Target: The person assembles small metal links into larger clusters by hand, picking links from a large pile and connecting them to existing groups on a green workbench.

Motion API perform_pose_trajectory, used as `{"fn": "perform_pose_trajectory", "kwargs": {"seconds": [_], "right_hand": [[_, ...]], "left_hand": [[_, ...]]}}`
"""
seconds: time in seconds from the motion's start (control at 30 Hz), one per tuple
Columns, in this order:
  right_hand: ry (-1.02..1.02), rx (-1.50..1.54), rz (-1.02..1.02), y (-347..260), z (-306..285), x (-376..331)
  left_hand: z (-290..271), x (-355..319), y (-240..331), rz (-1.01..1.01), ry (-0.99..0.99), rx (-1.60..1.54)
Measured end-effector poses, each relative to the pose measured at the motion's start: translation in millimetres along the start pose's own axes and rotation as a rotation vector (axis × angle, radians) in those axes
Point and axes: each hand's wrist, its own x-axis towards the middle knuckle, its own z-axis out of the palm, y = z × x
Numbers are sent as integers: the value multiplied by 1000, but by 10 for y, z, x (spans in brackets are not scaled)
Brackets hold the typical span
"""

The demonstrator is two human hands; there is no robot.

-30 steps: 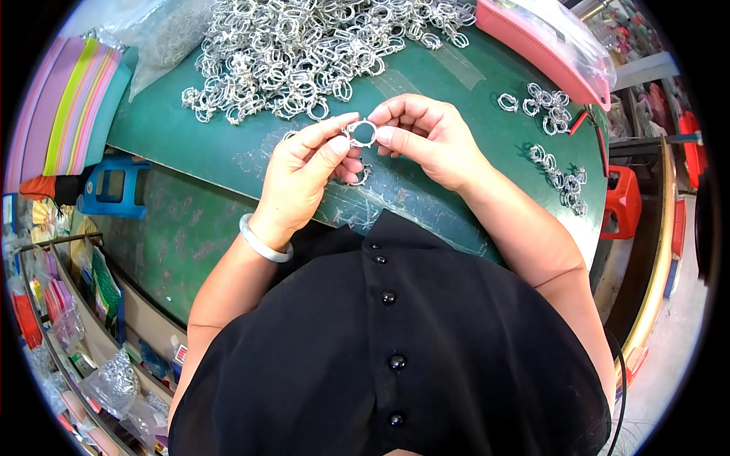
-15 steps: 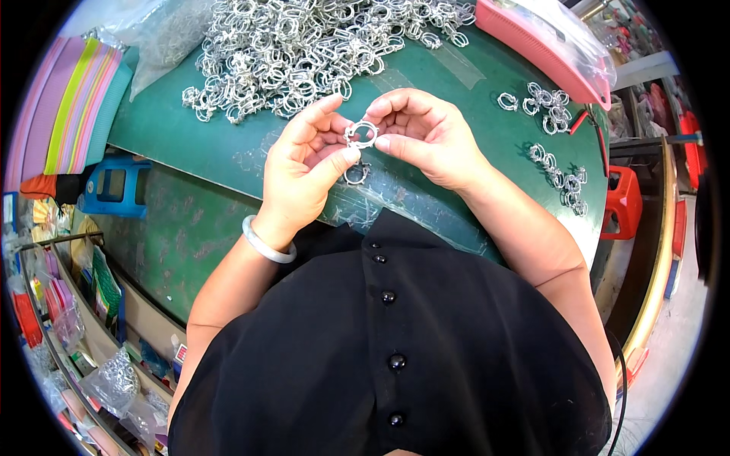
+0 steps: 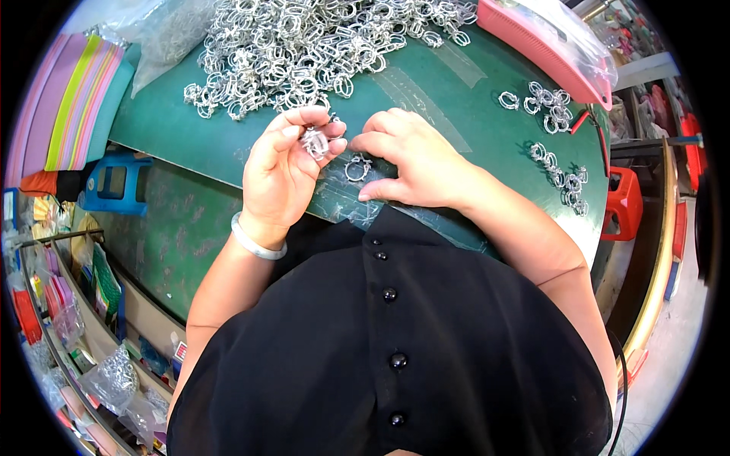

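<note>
Separated now, the hands part: the left hand [image 3: 283, 173] pinches a small silver metal clip [image 3: 314, 142], while the right hand [image 3: 414, 161] presses loosely-curled fingers beside a silver metal ring [image 3: 356, 168] on the green desk [image 3: 471, 99].

Hands: earlier both pinched one metal ring together; now they are apart.
Left hand [image 3: 285, 171]: now alone holds the small metal ring piece [image 3: 314, 142] between thumb and fingertips, lifted above the green table [image 3: 456, 99].
Right hand [image 3: 414, 163]: has dropped to the table's near edge, fingertips at a loose ring [image 3: 356, 169] lying there.

Bright even light, soft shadows, sharp centre, fisheye-bent edges
</note>
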Motion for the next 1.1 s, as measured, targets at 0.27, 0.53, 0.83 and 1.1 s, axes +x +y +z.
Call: {"fn": "perform_pose_trajectory", "kwargs": {"seconds": [0.27,0.53,0.83,1.1], "right_hand": [[107,263,40,83,0,2],[232,680,75,105,-18,-7],[133,633,358,79,-106,-134],[242,815,356,73,-96,-171]], "left_hand": [[86,-51,-9,-131,151,528],[185,-2,-38,-263,9,522],[220,24,-175,-328,15,276],[237,28,-195,-344,22,306]]}}
